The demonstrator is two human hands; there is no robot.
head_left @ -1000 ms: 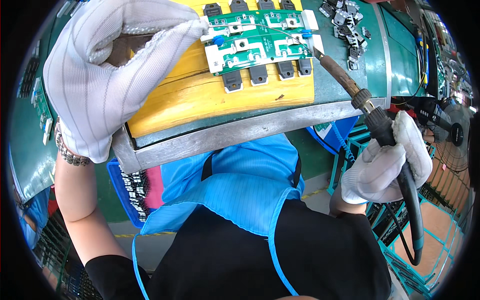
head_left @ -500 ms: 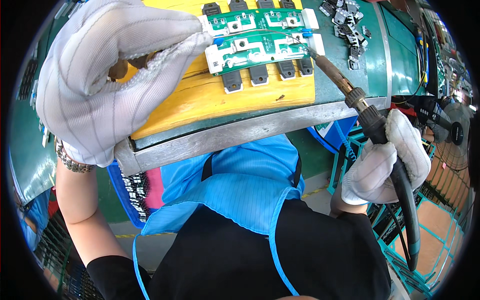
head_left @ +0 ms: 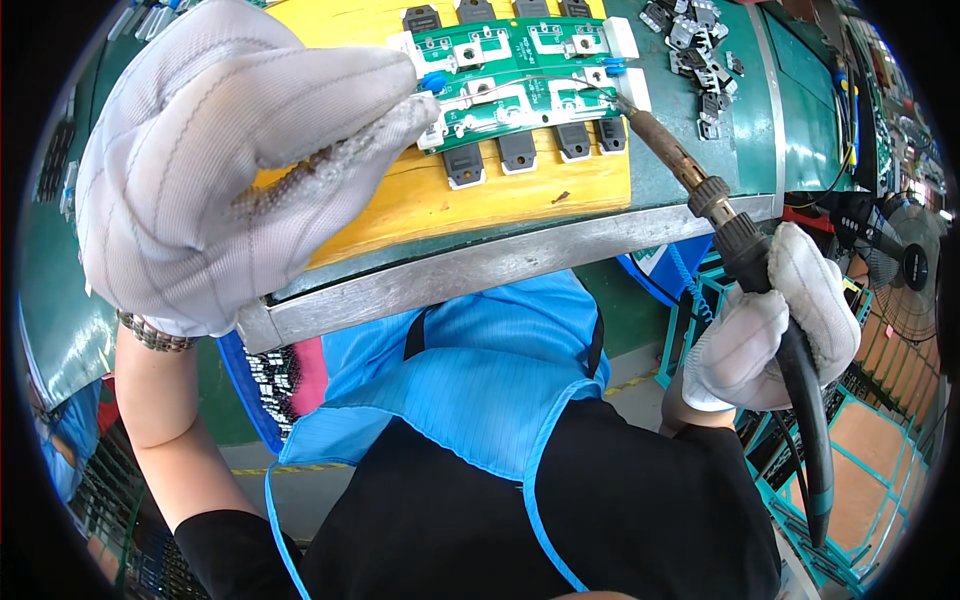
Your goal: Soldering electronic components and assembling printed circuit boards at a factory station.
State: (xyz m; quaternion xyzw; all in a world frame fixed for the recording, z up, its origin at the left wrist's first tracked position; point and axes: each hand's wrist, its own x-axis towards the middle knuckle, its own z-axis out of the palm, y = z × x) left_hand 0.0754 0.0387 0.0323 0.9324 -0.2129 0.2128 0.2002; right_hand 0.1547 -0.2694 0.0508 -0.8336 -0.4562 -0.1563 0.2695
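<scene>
Soldering iron [head_left: 741, 243], diagonal, pointing left (and up)

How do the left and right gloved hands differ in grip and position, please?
The left hand pinches a thin wire, while the right hand grasps a soldering iron by its black handle. The left hand is over the yellow block, whereas the right hand is on the person's side of the table's metal edge. The left hand has a metal band at its wrist; the right hand shows none. Both wear white gloves.
</scene>
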